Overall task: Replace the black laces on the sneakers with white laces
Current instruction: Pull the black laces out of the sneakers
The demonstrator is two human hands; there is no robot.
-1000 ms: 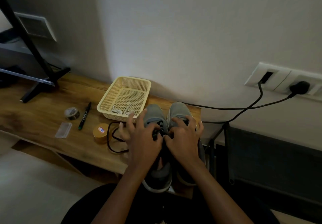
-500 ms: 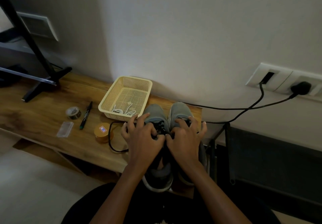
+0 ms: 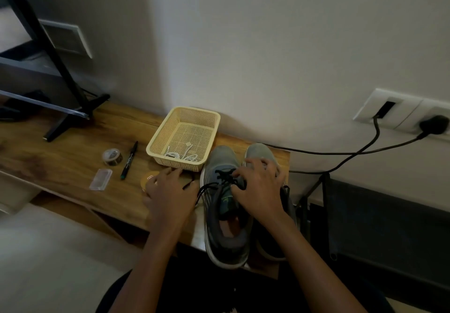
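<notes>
Two grey sneakers stand side by side at the right end of the wooden bench. The left sneaker [image 3: 220,164] has loosened black laces [image 3: 225,175]; the right sneaker [image 3: 259,150] is largely covered. My right hand [image 3: 261,187] lies across both shoes, its fingertips pinching the laces over the left sneaker's tongue. My left hand [image 3: 170,191] is out to the left of that shoe, above the bench, and two black lace strands [image 3: 207,187] run from the shoe to its thumb side. White laces [image 3: 181,155] lie in the cream mesh basket [image 3: 170,124].
On the bench [image 3: 60,161] left of the basket lie a tape roll [image 3: 112,157], a black marker [image 3: 129,160], a small clear case [image 3: 101,179] and a round orange tin [image 3: 148,180]. A black stand [image 3: 65,120] is at far left. Black cables [image 3: 341,153] run to wall sockets [image 3: 401,111].
My left hand has left the sneaker and moved left, drawing black lace strands out with it. My right hand stays on the shoes, and the left sneaker's laces and tongue now show.
</notes>
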